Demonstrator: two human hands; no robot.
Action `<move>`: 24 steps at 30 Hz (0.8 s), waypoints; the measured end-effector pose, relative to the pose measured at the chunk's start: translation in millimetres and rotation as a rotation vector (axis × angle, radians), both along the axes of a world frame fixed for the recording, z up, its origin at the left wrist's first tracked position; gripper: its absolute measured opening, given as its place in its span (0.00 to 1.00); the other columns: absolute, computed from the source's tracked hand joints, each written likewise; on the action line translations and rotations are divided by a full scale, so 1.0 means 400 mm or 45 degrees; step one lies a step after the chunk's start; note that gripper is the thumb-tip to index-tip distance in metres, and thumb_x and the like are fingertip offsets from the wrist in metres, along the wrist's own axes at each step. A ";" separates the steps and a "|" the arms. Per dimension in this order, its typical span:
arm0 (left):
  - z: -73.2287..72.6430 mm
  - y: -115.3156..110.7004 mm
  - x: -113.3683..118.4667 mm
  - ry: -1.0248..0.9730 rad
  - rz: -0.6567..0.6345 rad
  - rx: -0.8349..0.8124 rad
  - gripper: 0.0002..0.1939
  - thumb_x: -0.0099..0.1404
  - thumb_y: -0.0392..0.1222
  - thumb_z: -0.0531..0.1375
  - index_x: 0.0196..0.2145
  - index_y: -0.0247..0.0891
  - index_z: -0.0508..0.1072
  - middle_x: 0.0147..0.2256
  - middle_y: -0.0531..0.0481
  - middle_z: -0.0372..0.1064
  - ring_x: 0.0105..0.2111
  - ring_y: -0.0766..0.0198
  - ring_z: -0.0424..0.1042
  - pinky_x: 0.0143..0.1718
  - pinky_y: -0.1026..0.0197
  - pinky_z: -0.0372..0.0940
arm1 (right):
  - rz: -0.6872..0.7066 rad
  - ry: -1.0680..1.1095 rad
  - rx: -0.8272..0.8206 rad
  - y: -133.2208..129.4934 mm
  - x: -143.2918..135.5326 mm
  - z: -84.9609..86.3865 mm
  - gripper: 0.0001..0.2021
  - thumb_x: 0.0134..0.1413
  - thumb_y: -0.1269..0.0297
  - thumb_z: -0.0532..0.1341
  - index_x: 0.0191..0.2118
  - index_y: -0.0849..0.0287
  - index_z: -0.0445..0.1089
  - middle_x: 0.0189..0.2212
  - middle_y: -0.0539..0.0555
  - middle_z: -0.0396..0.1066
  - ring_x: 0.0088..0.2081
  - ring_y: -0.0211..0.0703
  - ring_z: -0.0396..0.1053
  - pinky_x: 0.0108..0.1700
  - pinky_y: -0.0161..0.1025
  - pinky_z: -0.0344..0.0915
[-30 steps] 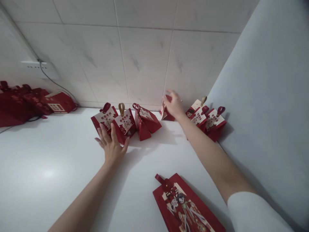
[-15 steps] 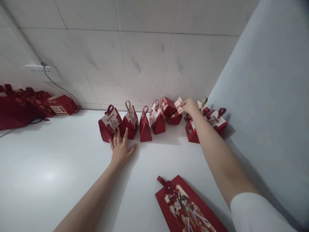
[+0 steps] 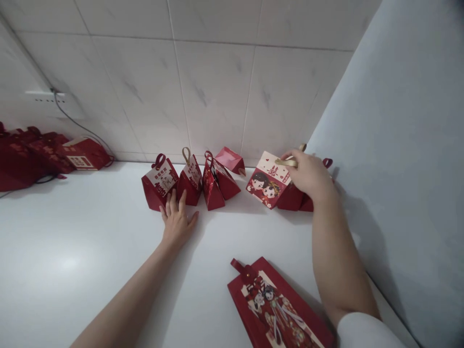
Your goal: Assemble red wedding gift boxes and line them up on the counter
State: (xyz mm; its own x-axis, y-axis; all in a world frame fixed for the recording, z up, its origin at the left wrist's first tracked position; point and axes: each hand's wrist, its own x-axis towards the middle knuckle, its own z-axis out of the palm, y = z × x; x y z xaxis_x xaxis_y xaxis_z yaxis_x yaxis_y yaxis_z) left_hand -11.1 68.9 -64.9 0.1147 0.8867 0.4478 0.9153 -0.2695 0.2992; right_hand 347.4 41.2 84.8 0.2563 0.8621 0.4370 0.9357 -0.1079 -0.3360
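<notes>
In the head view my right hand (image 3: 308,176) is closed on a red and cream gift box (image 3: 268,186) with a gold loop handle (image 3: 287,163) and two cartoon figures on its face. The box is tilted, and part of it is hidden by the hand. Other red boxes (image 3: 290,199) show behind and below my fingers. My left hand (image 3: 176,220) lies with fingers spread, its fingertips against a red box (image 3: 159,180) with a red loop and beside another red box (image 3: 191,181) with a gold loop.
Two red boxes (image 3: 213,191) lean together mid-row, with one on its side (image 3: 231,160) behind them. A large flat red bag (image 3: 275,304) lies in front. More red bags (image 3: 21,159), a cable (image 3: 78,125) and a socket (image 3: 50,99) are at the left.
My right hand has moved from the small boxes at the wall to the right-hand group and taken hold of a gift box. One middle box has tipped. My left hand stays beside the boxes.
</notes>
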 end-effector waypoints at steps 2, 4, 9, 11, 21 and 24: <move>0.000 0.000 0.001 0.008 -0.002 0.007 0.38 0.67 0.50 0.55 0.70 0.39 0.46 0.70 0.36 0.34 0.70 0.42 0.37 0.66 0.33 0.36 | -0.081 -0.086 -0.018 0.015 -0.015 -0.017 0.14 0.57 0.71 0.55 0.47 0.56 0.73 0.39 0.61 0.76 0.43 0.57 0.73 0.40 0.45 0.65; -0.001 0.000 0.001 0.004 -0.004 0.007 0.38 0.67 0.50 0.56 0.69 0.39 0.47 0.70 0.36 0.34 0.70 0.42 0.37 0.66 0.33 0.36 | -0.079 -0.155 -0.008 0.042 -0.036 -0.038 0.15 0.59 0.74 0.53 0.46 0.59 0.73 0.43 0.63 0.75 0.47 0.58 0.71 0.46 0.48 0.65; -0.007 0.005 -0.001 0.013 0.002 0.021 0.38 0.67 0.49 0.56 0.69 0.39 0.47 0.70 0.35 0.34 0.70 0.42 0.37 0.66 0.32 0.37 | 0.269 -0.125 0.110 0.158 -0.123 -0.096 0.20 0.59 0.73 0.55 0.56 0.63 0.67 0.59 0.67 0.62 0.61 0.60 0.59 0.60 0.54 0.57; -0.010 0.007 -0.003 0.015 0.010 0.028 0.39 0.67 0.49 0.56 0.69 0.39 0.46 0.70 0.35 0.33 0.70 0.41 0.37 0.66 0.32 0.39 | 0.421 0.015 0.058 0.219 -0.166 -0.126 0.30 0.55 0.73 0.61 0.63 0.60 0.59 0.65 0.66 0.54 0.66 0.60 0.52 0.63 0.54 0.54; -0.015 0.006 -0.013 -0.003 0.037 0.037 0.38 0.66 0.48 0.56 0.69 0.39 0.48 0.71 0.36 0.33 0.69 0.41 0.39 0.65 0.30 0.40 | 0.262 0.745 0.302 0.346 -0.174 -0.207 0.32 0.52 0.57 0.65 0.62 0.57 0.59 0.59 0.66 0.60 0.59 0.59 0.61 0.59 0.55 0.61; -0.014 0.006 -0.008 -0.013 0.030 0.060 0.37 0.67 0.49 0.55 0.69 0.40 0.48 0.71 0.37 0.34 0.69 0.42 0.39 0.65 0.29 0.38 | 0.146 1.110 0.419 0.326 -0.125 -0.178 0.30 0.59 0.48 0.55 0.62 0.58 0.53 0.59 0.65 0.60 0.59 0.53 0.62 0.55 0.50 0.67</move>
State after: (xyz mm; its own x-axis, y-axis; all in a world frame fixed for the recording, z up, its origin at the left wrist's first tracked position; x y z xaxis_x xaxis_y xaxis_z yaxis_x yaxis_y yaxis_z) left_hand -14.3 71.1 -70.6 0.0889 0.8672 0.4899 0.9186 -0.2615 0.2963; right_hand 297.5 171.4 13.7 0.5293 0.7695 0.3574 0.3383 0.1949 -0.9206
